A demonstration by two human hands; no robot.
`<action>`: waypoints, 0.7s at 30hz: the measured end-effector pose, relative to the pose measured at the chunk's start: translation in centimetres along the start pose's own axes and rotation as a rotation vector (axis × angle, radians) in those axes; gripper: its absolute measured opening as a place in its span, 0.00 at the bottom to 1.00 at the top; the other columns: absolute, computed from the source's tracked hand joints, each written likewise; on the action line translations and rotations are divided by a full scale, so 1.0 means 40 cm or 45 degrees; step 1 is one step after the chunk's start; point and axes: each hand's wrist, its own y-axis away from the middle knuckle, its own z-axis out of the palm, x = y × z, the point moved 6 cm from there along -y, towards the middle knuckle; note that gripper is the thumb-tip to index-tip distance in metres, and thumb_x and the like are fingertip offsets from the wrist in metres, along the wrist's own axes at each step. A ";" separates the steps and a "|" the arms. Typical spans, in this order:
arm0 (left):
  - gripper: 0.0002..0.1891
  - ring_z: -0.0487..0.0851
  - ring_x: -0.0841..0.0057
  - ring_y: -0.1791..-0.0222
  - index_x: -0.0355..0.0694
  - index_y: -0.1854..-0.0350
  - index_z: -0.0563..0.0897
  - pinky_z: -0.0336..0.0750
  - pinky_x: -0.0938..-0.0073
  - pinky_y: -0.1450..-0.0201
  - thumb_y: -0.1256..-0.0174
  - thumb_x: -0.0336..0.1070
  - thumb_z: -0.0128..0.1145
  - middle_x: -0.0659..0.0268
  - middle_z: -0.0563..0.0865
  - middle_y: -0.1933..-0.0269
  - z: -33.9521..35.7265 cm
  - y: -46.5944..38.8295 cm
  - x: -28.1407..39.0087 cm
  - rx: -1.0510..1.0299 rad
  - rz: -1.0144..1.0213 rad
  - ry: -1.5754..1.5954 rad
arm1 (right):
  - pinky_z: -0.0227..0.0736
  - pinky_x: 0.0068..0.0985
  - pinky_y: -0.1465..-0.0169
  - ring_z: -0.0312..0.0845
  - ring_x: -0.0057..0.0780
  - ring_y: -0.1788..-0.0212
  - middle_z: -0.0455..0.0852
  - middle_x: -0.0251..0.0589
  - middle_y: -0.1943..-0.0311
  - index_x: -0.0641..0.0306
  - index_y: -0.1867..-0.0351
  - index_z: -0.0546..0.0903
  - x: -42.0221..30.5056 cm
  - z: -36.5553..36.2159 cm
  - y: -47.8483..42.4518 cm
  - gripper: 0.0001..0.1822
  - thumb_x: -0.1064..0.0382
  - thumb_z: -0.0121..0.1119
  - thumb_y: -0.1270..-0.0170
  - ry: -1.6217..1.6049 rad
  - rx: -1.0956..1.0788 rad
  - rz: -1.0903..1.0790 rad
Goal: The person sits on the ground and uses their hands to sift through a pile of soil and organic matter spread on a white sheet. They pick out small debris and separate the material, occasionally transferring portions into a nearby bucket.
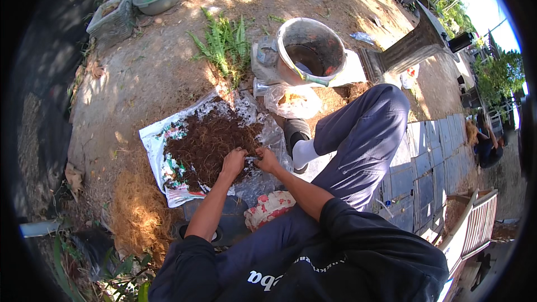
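Dark brown, fibrous potting soil [209, 138] lies heaped on a white plastic sack [153, 138] spread on the ground. Over the near right edge of the heap, my left hand [235, 161] has its fingers curled together. My right hand [265, 160] is close beside it, thumb and fingers pinched. Thin brown fibres seem to run between the two hands, but what each one holds is too small to tell. Clear plastic sheeting [275, 142] lies under and to the right of the hands. A clump of green ferns [226, 46] stands beyond the sack.
A large stained bucket [289, 69] stands ahead, beside a clear plastic bag [293, 107] with brown material. Loose coconut fibre [140, 214] is piled at left. A red-patterned cloth [270, 209] lies by my leg. Another person [488, 149] is far right, near a wooden bench [474, 224].
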 end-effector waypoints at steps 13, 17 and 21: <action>0.09 0.87 0.68 0.65 0.39 0.60 0.87 0.80 0.69 0.60 0.42 0.26 0.61 0.56 0.86 0.67 -0.046 -0.012 0.023 -0.156 0.102 0.575 | 0.76 0.32 0.50 0.80 0.39 0.63 0.80 0.46 0.48 0.58 0.41 0.77 -0.024 -0.022 0.009 0.28 0.70 0.65 0.48 0.045 0.323 -0.220; 0.08 0.87 0.71 0.66 0.37 0.59 0.86 0.79 0.71 0.60 0.39 0.27 0.59 0.58 0.86 0.66 -0.067 -0.023 0.069 -0.104 0.111 0.658 | 0.77 0.32 0.54 0.83 0.36 0.65 0.86 0.45 0.62 0.62 0.49 0.82 0.012 0.002 -0.014 0.20 0.70 0.63 0.47 0.003 0.113 -0.234; 0.07 0.86 0.73 0.66 0.35 0.59 0.85 0.79 0.72 0.60 0.36 0.28 0.58 0.59 0.86 0.65 -0.105 -0.049 0.079 0.043 0.082 0.676 | 0.76 0.29 0.58 0.82 0.29 0.68 0.86 0.42 0.72 0.65 0.56 0.83 0.034 -0.005 -0.020 0.14 0.67 0.66 0.45 -0.259 0.256 -0.116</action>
